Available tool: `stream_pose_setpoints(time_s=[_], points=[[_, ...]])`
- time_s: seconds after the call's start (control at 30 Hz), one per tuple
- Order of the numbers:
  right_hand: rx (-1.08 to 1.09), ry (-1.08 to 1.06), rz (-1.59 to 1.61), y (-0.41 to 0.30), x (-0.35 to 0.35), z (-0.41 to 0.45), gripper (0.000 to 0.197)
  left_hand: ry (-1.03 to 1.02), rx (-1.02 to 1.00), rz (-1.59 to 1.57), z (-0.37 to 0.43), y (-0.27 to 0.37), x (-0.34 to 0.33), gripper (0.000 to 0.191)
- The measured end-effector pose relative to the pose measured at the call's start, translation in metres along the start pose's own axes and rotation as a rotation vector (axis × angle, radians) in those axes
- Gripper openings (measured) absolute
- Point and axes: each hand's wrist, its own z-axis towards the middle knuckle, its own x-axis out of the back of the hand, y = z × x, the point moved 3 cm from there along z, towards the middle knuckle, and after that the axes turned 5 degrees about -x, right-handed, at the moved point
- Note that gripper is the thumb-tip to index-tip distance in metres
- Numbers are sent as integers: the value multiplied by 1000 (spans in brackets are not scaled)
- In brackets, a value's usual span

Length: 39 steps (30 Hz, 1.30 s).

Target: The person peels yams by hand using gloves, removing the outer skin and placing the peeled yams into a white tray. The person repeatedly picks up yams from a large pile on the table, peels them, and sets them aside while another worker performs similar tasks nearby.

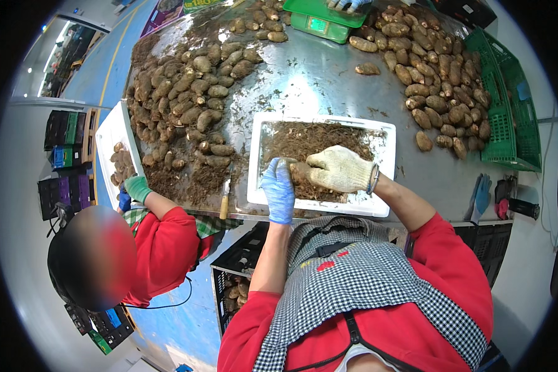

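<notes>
Above a white foam box (390, 144), my two gloved hands meet at a brown taro corm (300, 172). My left hand (278, 188), in a blue knit glove, grips its left end. The right hand (339, 169), in a soiled cream knit glove, closes around its other side and hides part of it. Loose root fibres and peelings (307, 135) cover much of the bottom of the box. Left of the box, a knife with a wooden handle (223, 207) lies at the table's front edge.
Taro corms are heaped on the metal table at left (181, 93) and right (441, 79). A green scale (302, 25) stands at the back, another person's gloved hand over it. Green crates (497, 107) line the right edge. At left, a co-worker (162, 251) handles corms in a white box (109, 125).
</notes>
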Motion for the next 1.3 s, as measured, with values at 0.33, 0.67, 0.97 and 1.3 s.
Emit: stream_pose_setpoints(time_s=[0.33, 0.67, 0.97, 1.3], points=[[-127, -300, 628, 14, 2, -4, 35, -214, 13, -83, 5, 16, 0, 35], [-40, -175, 680, 19, -6, -6, 42, -195, -28, -199, 0, 29, -6, 37], [-94, -275, 540, 13, -4, 2, 33, -178, -46, -123, 2, 20, 4, 38], [149, 12, 798, 28, -35, -4, 33, -20, -69, -223, -3, 27, 6, 51]])
